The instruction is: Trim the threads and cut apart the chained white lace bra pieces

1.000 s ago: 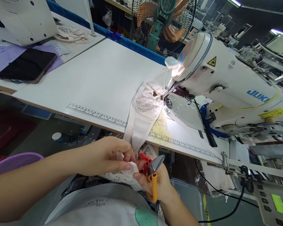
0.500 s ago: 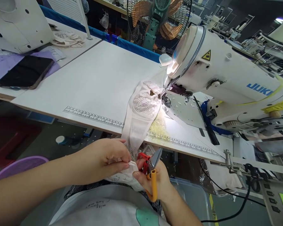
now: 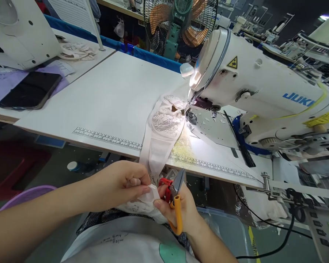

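Note:
A white lace bra [image 3: 164, 126] lies on the sewing table, one end at the needle of the sewing machine [image 3: 252, 91], and drapes over the front edge toward my lap. Below that edge, my left hand [image 3: 135, 184] is closed, thumb and fingers pinching white bra fabric [image 3: 152, 195]. Facing it is my right hand [image 3: 181, 208], closed around small scissors [image 3: 177, 201] with one red and one orange handle, the blades pointing up. Its thumb and fingertips also touch the same fabric. More white lace cloth is bunched on my lap, partly hidden by the hands.
A black phone [image 3: 30, 89] rests on purple paper at the left, near another machine [image 3: 22, 36]. A ruler scale [image 3: 106, 138] runs along the table's front edge. Behind the table stands a fan [image 3: 181, 25]. A clear plastic bin [image 3: 227, 230] sits below on the right.
The view has shifted slightly, so the machine sits a little further left. My left fingers have shifted slightly on the fabric. Both hands keep nearly the same place and hold.

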`<move>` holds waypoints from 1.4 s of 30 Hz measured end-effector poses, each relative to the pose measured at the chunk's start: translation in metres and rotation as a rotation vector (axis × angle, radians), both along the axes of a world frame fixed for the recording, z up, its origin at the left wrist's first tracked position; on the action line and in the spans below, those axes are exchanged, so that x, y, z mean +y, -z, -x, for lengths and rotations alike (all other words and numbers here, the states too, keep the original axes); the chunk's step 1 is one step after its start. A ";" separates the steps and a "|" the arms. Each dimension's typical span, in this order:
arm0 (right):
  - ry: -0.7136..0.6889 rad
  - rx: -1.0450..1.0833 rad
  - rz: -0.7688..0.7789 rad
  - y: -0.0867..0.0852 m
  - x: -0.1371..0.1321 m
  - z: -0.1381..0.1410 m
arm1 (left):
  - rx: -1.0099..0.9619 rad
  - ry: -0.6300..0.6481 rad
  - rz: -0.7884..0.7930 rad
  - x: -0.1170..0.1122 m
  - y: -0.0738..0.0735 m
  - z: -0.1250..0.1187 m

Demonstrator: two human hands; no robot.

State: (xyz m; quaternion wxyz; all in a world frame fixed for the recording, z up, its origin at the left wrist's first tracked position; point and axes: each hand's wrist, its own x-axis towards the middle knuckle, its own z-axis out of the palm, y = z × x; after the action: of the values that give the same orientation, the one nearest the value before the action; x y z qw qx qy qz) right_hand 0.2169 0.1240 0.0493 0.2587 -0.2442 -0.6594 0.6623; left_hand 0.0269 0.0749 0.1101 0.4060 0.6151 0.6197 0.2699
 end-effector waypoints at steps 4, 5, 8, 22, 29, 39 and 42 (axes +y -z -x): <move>-0.008 0.011 -0.015 -0.001 0.000 0.000 | -0.025 0.071 0.075 0.003 -0.001 0.004; -0.003 0.015 -0.023 -0.002 0.000 0.000 | -0.024 0.081 0.068 0.004 -0.001 0.005; 0.010 0.026 -0.045 -0.003 -0.001 0.001 | -0.029 0.080 0.052 0.005 0.001 0.006; 0.065 -0.060 -0.356 0.000 -0.005 -0.002 | -0.205 0.212 -0.071 0.000 0.013 -0.001; 0.157 0.078 -0.619 0.006 0.000 0.003 | 0.052 0.170 -0.654 -0.016 0.035 -0.012; 0.111 0.086 -0.725 0.018 0.002 0.005 | 0.109 0.179 -0.667 -0.016 0.046 -0.005; 0.117 0.087 -0.906 0.021 0.003 0.006 | 0.112 0.128 -0.609 -0.020 0.048 0.000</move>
State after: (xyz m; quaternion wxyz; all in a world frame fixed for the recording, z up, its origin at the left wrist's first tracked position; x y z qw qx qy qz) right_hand 0.2105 0.1268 0.0286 0.4038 -0.1152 -0.8561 0.3013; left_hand 0.0269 0.0551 0.0624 0.1847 0.7602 0.4917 0.3824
